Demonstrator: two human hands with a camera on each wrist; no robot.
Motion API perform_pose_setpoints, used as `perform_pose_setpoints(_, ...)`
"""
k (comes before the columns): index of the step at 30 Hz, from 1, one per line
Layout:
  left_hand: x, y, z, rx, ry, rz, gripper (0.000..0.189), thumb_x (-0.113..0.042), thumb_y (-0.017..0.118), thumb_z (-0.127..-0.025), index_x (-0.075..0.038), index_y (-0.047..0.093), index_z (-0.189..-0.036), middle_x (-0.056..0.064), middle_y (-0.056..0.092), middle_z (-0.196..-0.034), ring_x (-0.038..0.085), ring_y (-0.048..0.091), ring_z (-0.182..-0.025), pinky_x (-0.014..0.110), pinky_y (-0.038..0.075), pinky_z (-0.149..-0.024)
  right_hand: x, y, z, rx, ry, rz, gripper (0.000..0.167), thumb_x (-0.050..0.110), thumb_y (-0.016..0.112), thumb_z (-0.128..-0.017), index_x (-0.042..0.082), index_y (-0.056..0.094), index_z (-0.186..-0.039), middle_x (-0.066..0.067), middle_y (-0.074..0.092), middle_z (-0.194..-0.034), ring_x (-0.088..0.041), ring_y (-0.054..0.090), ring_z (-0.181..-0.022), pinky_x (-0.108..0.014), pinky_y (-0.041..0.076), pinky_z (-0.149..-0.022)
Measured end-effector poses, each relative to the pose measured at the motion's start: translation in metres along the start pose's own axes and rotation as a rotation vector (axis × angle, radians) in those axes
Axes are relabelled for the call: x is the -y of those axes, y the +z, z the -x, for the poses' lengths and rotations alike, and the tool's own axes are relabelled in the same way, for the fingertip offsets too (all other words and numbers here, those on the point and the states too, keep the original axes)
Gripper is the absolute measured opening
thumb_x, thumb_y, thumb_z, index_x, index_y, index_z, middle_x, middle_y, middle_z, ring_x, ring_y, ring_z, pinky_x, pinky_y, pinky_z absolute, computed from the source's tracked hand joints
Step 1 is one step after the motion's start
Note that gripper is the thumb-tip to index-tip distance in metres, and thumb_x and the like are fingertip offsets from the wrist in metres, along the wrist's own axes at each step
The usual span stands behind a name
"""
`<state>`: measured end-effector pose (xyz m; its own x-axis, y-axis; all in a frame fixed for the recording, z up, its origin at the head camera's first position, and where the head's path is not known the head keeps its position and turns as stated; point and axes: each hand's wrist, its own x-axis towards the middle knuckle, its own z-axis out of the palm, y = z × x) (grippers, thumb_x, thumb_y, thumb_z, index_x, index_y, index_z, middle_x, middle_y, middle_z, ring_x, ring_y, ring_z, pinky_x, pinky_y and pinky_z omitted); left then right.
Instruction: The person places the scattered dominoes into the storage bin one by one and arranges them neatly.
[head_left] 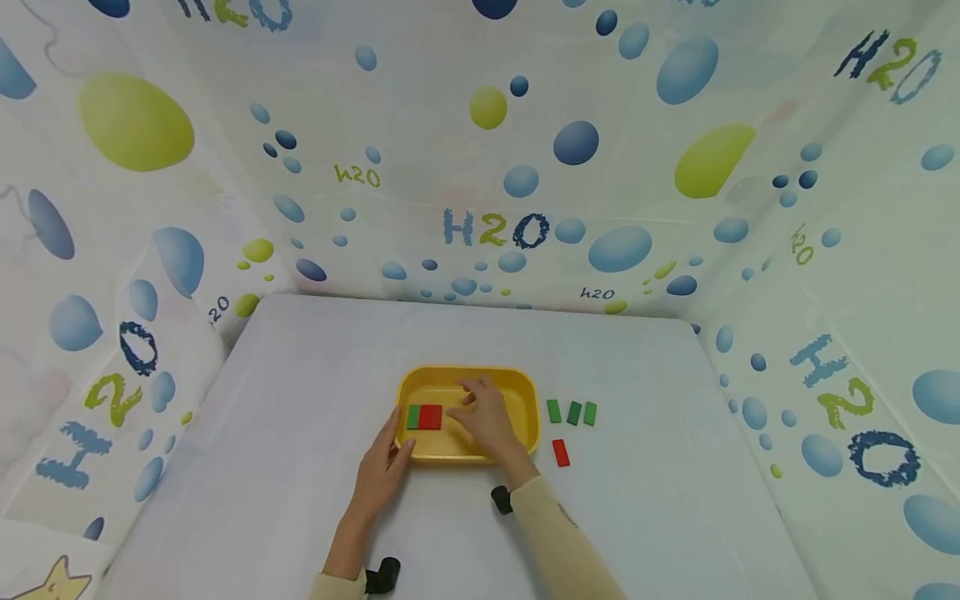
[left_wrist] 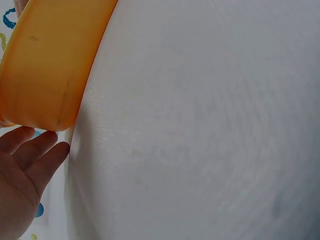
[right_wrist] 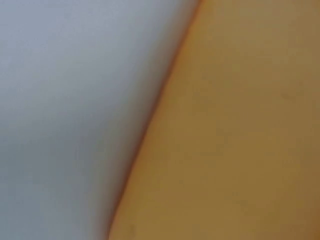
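Observation:
A yellow tray (head_left: 468,459) stands on the white table. Along its left inside lie a green tile (head_left: 413,417) and two red tiles (head_left: 431,417), side by side. My left hand (head_left: 381,475) is at the tray's left front corner. Its fingers (left_wrist: 37,150) extend to the outer wall in the left wrist view. Over the middle of the tray is my right hand (head_left: 489,421), thumb and fingers bent and spread apart, just right of the red tiles. Nothing shows between them. The right wrist view has only the tray's wall (right_wrist: 225,130), close and blurred.
Right of the tray, three green tiles (head_left: 573,413) lie in a row, with a single red tile (head_left: 561,452) nearer the front. A patterned curtain (head_left: 487,167) with coloured drops surrounds the table (head_left: 637,517) at the back and sides.

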<state>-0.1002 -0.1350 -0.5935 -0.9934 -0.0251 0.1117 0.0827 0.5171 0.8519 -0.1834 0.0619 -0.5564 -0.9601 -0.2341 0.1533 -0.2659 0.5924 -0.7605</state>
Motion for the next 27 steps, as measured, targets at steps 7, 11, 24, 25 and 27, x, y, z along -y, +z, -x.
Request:
perform_pose_setpoints(7,-0.001,0.000,0.001,-0.003,-0.001,-0.001,0.065,-0.025,0.056,-0.100,-0.007,0.027,-0.155,0.018,0.036,-0.155,0.036,0.041,-0.139,0.051,0.046,-0.103,0.000,-0.020,0.011,-0.051,-0.019,-0.025,0.052,0.021,0.079,-0.083,0.004,0.061,-0.129,-0.017,0.059,-0.115,-0.019,0.059,-0.091,-0.026,0.055,-0.075)
perform_pose_setpoints(11,-0.001,0.000,0.001,-0.006,0.001,0.005,0.064,-0.024,0.056,-0.100,-0.007,0.027,-0.155,0.019,0.036,-0.155,0.036,0.041,-0.139,0.051,0.046,-0.103,-0.001,-0.033,0.017,-0.069,-0.021,-0.067,0.053,0.018,0.078,-0.083,0.001,0.060,-0.130,-0.019,0.059,-0.119,-0.021,0.059,-0.092,-0.026,0.054,-0.076)
perform_pose_setpoints(24,0.000,0.000,0.001,0.010,-0.006,0.014,0.065,-0.026,0.054,-0.100,-0.008,0.025,-0.155,0.019,0.034,-0.156,0.037,0.038,-0.141,0.051,0.044,-0.105,-0.020,-0.087,0.040,-0.205,-0.009,-0.064,0.057,0.012,0.082,-0.079,0.004,0.060,-0.131,-0.021,0.058,-0.114,-0.024,0.062,-0.091,-0.039,0.056,-0.076)
perform_pose_setpoints(25,0.000,0.000,0.001,0.011,-0.006,0.013,0.065,-0.026,0.054,-0.100,-0.008,0.025,-0.155,0.019,0.034,-0.157,0.037,0.038,-0.141,0.051,0.044,-0.105,-0.022,-0.091,0.042,-0.215,-0.001,-0.063,0.057,0.011,0.082,-0.078,0.005,0.060,-0.131,-0.020,0.059,-0.114,-0.024,0.062,-0.091,-0.042,0.056,-0.076)
perform_pose_setpoints(27,-0.001,0.000,0.001,0.014,-0.010,0.013,0.065,-0.027,0.054,-0.100,-0.008,0.025,-0.155,0.019,0.033,-0.157,0.037,0.037,-0.141,0.051,0.044,-0.105,-0.026,-0.099,0.046,-0.229,0.015,-0.063,0.058,0.010,0.082,-0.078,0.006,0.060,-0.131,-0.018,0.059,-0.115,-0.025,0.062,-0.092,-0.042,0.056,-0.077)
